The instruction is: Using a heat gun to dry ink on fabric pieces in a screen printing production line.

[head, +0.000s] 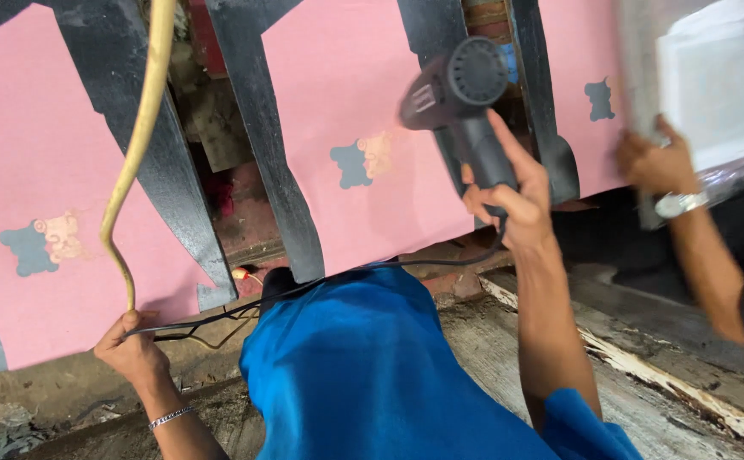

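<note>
Right hand wrapped round the grip of a black heat gun, 3 fingers closed on the handle, forefinger stretched up along the body. Nozzle turned toward the pink cloth, just beyond the fingertips, at a grey-and-orange motif left of the knuckles.

Left hand fisted, fingers pressed together round a yellow hose and a thin black cable; hose rising above the fist, cable trailing off toward the right fingers.

Probably partway through: 2 motifs carrying both grey and orange, the left motif above the left fist among them; a grey-only motif beyond the right fingers, seemingly lacking its 2nd colour.

Further right, a co-worker's hand gripping a blurred white frame.
</note>
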